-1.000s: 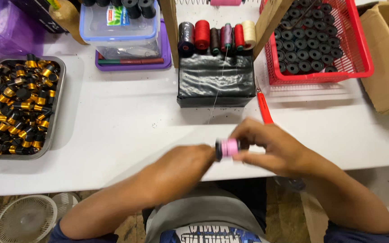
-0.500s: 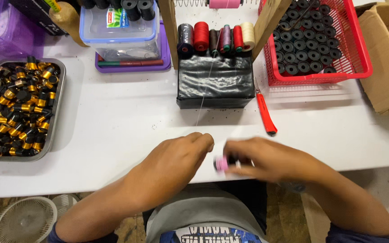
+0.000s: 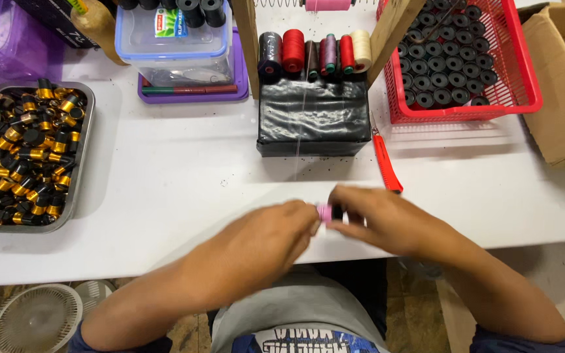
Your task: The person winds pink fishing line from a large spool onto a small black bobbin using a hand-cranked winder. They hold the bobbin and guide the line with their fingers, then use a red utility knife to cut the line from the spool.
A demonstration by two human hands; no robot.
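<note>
Pinching from both sides, the left hand (image 3: pixel 276 235) and the right hand (image 3: pixel 377 219) meet over the near edge of the white tabletop (image 3: pixel 184 176), with a small bobbin (image 3: pixel 328 212) (pink at its left part, black at its right) caught between them. The left fingers (image 3: pixel 305 222) are pressed together around the pink end; the right fingers (image 3: pixel 348 209) close on the black end, thumb beneath it. Both hands are motion-blurred, so the exact lay of each fingertip cannot be told. A thin thread (image 3: pixel 303 131) runs down across the black box (image 3: pixel 314 121) towards the hands. On top of that box stands a row of thread spools (image 3: pixel 315 52) in black, red, purple and cream. A red-handled tool (image 3: pixel 386 163) lies just beyond the right hand. A metal tray (image 3: pixel 84 140) of black-and-gold bobbins sits far left, and a red basket (image 3: pixel 524 91) of black bobbins far right.
</note>
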